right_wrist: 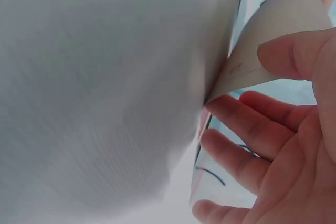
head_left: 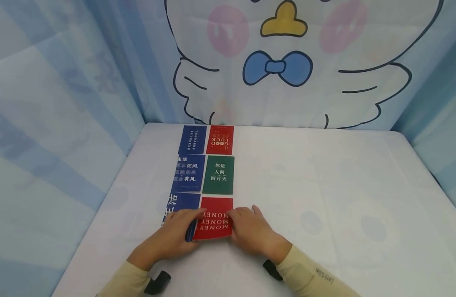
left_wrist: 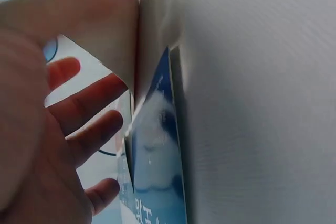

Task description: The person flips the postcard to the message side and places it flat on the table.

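A red card printed with rows of MONEY (head_left: 215,204) lies between my two hands, its near edge lifted and bowed. My left hand (head_left: 176,235) pinches its left side. At its right side, my right hand (head_left: 252,231) pinches the edge between thumb and fingers. The pale underside (right_wrist: 294,19) shows in the right wrist view, thumb laid against it. A dark blue card with white characters (head_left: 187,201) lies to the left, partly covered by my left hand. A dark blue strip (head_left: 191,231) shows between that hand and the red card.
Beyond are a green card (head_left: 218,187), a blue card with white writing (head_left: 191,185), a red GOOD LUCK card (head_left: 220,132) and another blue card (head_left: 198,142), in two columns on the white table (head_left: 324,185). A printed curtain (head_left: 276,103) hangs behind.
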`<state>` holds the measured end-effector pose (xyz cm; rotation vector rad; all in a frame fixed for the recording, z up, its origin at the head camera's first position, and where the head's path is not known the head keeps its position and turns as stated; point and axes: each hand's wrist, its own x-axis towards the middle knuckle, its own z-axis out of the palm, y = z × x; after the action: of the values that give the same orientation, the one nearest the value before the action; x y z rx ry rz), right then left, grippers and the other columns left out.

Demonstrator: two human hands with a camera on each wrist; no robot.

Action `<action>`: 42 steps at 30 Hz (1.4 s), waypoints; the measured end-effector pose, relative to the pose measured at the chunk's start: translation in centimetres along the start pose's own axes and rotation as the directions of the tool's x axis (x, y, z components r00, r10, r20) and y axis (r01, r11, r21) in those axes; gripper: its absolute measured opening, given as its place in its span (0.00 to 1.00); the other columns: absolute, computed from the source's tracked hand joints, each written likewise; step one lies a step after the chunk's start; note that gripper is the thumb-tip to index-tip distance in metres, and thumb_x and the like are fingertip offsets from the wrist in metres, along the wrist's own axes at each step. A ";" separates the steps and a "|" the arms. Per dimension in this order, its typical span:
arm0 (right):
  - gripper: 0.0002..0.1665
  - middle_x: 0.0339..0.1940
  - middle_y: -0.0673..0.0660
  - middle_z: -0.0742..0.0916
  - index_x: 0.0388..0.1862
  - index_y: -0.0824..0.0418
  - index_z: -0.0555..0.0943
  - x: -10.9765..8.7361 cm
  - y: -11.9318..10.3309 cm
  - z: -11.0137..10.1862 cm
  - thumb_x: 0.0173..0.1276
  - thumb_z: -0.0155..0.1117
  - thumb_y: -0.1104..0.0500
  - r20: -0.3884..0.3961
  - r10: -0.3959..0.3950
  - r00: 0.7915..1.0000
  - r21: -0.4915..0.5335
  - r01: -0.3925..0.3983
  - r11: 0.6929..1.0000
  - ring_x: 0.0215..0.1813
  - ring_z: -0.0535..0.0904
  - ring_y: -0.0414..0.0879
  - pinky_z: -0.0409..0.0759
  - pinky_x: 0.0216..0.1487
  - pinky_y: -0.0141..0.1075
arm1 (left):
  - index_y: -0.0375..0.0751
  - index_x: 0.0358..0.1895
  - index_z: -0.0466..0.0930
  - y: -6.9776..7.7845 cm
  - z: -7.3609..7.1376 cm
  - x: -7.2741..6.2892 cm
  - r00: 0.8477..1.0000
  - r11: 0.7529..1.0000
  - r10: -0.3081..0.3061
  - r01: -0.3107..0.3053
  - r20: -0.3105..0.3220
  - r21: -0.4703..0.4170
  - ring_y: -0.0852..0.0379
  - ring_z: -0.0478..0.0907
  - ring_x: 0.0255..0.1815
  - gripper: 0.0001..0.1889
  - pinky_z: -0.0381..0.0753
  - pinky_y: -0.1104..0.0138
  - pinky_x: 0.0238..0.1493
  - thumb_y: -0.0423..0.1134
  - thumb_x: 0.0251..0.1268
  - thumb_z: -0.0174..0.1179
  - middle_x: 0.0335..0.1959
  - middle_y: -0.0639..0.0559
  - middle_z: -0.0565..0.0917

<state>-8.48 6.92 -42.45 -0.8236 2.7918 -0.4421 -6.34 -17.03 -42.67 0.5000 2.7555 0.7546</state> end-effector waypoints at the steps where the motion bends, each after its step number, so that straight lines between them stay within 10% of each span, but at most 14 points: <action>1: 0.24 0.53 0.58 0.85 0.60 0.62 0.77 0.1 0.1 -0.1 0.67 0.67 0.54 -0.012 -0.008 1.000 0.002 0.008 1.000 0.61 0.78 0.55 0.66 0.66 0.63 | 0.48 0.73 0.66 0.1 0.0 0.0 1.000 1.000 -0.007 0.007 -0.009 0.008 0.44 0.67 0.68 0.42 0.54 0.37 0.68 0.37 0.53 0.75 0.63 0.51 0.77; 13: 0.19 0.43 0.56 0.87 0.54 0.64 0.78 0.4 0.4 -1.1 0.66 0.68 0.64 -0.126 0.003 0.992 0.217 0.025 0.976 0.42 0.83 0.48 0.83 0.48 0.43 | 0.46 0.71 0.65 1.0 -0.5 1.1 0.984 0.998 -0.032 0.022 -0.173 -0.056 0.48 0.77 0.56 0.38 0.71 0.46 0.64 0.24 0.57 0.69 0.41 0.58 0.83; 22: 0.27 0.37 0.56 0.86 0.61 0.68 0.67 0.5 0.3 -0.9 0.67 0.67 0.66 -0.353 0.068 0.933 0.369 0.071 0.927 0.36 0.84 0.45 0.83 0.38 0.37 | 0.36 0.72 0.54 0.9 -0.2 1.7 0.909 0.976 0.067 -0.146 -0.412 -0.163 0.52 0.83 0.44 0.38 0.83 0.59 0.49 0.22 0.62 0.64 0.39 0.47 0.83; 29: 0.35 0.41 0.54 0.81 0.68 0.65 0.65 0.7 0.1 -0.7 0.65 0.69 0.68 -0.416 0.102 0.904 0.398 0.080 0.914 0.34 0.81 0.43 0.82 0.36 0.32 | 0.36 0.68 0.62 0.8 0.0 2.2 0.872 0.969 0.034 -0.148 -0.489 -0.196 0.53 0.82 0.41 0.32 0.84 0.61 0.44 0.22 0.62 0.64 0.50 0.42 0.79; 42: 0.31 0.39 0.53 0.78 0.68 0.67 0.71 1.4 0.5 -1.0 0.66 0.67 0.67 -0.223 0.123 0.967 0.347 -0.039 0.937 0.38 0.78 0.44 0.80 0.39 0.35 | 0.39 0.64 0.75 0.6 0.0 3.1 0.955 0.994 -0.054 0.023 -0.292 -0.111 0.51 0.75 0.50 0.27 0.77 0.54 0.56 0.30 0.60 0.69 0.50 0.47 0.80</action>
<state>-10.18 6.73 -41.78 -0.6069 2.8237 -1.0400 -9.01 -15.37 -42.77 0.3336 2.9632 1.0362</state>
